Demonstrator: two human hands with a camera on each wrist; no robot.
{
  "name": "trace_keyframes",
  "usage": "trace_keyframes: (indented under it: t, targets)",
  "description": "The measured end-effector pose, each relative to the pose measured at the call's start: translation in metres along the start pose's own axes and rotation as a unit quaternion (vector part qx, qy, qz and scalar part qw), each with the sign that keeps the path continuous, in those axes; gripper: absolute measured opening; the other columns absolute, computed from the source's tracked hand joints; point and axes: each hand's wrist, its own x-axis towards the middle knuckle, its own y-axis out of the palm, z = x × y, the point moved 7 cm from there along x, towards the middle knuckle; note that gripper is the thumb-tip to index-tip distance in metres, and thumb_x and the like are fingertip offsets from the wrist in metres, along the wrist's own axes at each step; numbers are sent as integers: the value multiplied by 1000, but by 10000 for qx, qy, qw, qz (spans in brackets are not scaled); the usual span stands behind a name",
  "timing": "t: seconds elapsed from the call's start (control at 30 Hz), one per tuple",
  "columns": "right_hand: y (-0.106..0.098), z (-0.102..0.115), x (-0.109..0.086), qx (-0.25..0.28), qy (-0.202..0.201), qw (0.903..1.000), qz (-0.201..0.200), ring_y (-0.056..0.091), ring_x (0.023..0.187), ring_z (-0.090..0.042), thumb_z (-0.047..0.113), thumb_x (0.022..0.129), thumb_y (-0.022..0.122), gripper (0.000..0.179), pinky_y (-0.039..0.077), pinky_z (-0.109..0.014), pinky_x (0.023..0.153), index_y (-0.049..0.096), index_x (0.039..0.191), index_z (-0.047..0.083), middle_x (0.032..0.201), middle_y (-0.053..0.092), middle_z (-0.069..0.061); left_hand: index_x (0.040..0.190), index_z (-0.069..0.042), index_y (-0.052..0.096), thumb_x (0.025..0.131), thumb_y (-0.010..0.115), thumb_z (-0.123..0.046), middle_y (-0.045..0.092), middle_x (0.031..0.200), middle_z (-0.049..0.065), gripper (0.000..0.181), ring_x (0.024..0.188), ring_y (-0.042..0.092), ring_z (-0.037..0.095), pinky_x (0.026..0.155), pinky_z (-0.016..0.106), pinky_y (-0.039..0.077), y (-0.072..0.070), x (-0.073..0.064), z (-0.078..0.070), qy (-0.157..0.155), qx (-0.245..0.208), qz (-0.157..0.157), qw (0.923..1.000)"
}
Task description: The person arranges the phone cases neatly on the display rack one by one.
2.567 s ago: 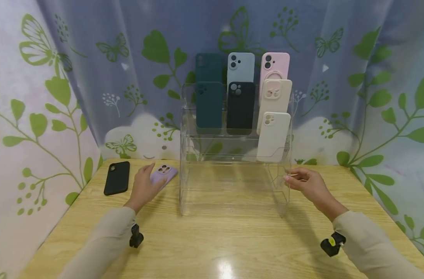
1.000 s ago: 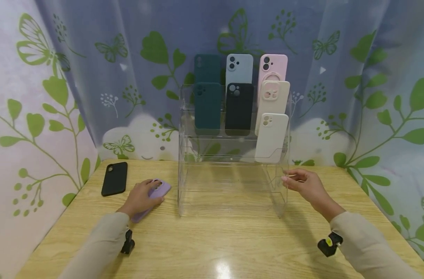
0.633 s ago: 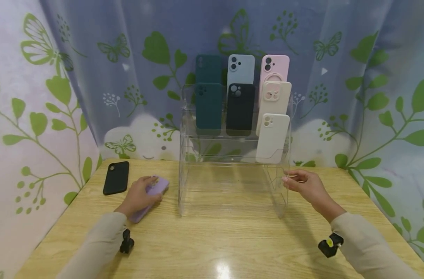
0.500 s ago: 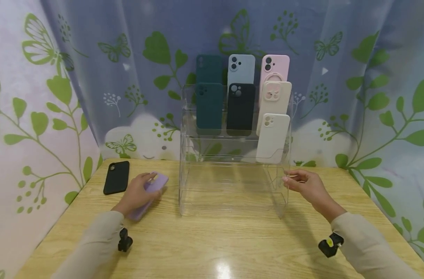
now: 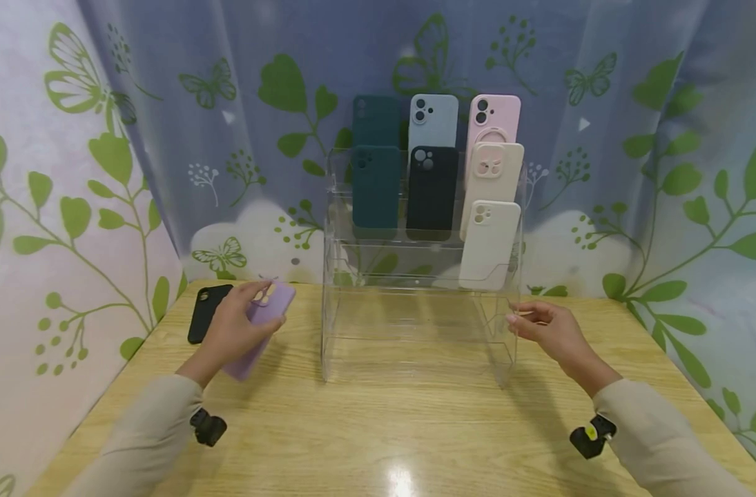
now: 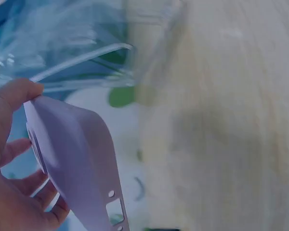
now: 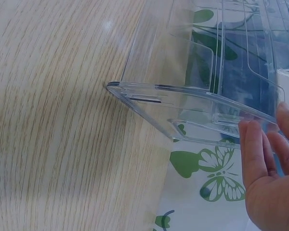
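Observation:
In the head view my left hand (image 5: 233, 328) grips a light purple phone case (image 5: 270, 302) by its sides, lifted and tilted above the table's left part. The left wrist view shows the thumb on one edge of the case, the fingers on the other, and port cutouts in its bottom rim. My right hand (image 5: 551, 333) pinches the right side edge of a clear tiered display stand (image 5: 409, 364); the right wrist view shows thumb and fingers on either side of that panel. On the stand's right column rests a white phone case (image 5: 491, 252), lowest of those displayed.
A black phone case (image 5: 205, 316) lies on the wooden table (image 5: 365, 428), partly behind my left hand. Higher on the stand are a cream case (image 5: 508, 179), a pink case (image 5: 502, 114), a light blue case (image 5: 440, 128), a black case (image 5: 432, 197) and dark green cases (image 5: 375, 190).
The purple case, lying on the table earlier, first slid toward me under my left hand. Now it is raised and tilted in that hand's grip. My right hand stays at the stand's edge.

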Motion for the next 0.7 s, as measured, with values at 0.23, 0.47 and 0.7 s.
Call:
trace_keyframes:
  t: [0.23,0.47,0.7]
  targets:
    - [-1,0,0,38,-59,10000,15,64,84,-3,26,93,64,55,55,-22,80,50,134,-8,94,64,1,142,-7,46,81,77,-25,43,139,25,71,112,50,44,77,55,49,-29,1,-35,193,-33,-517,9985]
    - [-1,1,-1,-23,-59,10000,60,65,87,-5,28,93,64,56,54,-21,79,49,135,-6,99,64,-5,144,-10,45,79,79,-20,42,142,20,73,115,49,40,76,54,50,-48,0,-79,438,-338,-1051,9929]
    - [0,1,0,51,-86,9999,23,65,85,-4,26,93,65,55,55,-22,79,50,134,-7,95,64,-2,146,-14,42,76,81,-13,40,139,19,80,112,49,35,76,51,51,-57,0,-125,844,-809,-1332,9842]
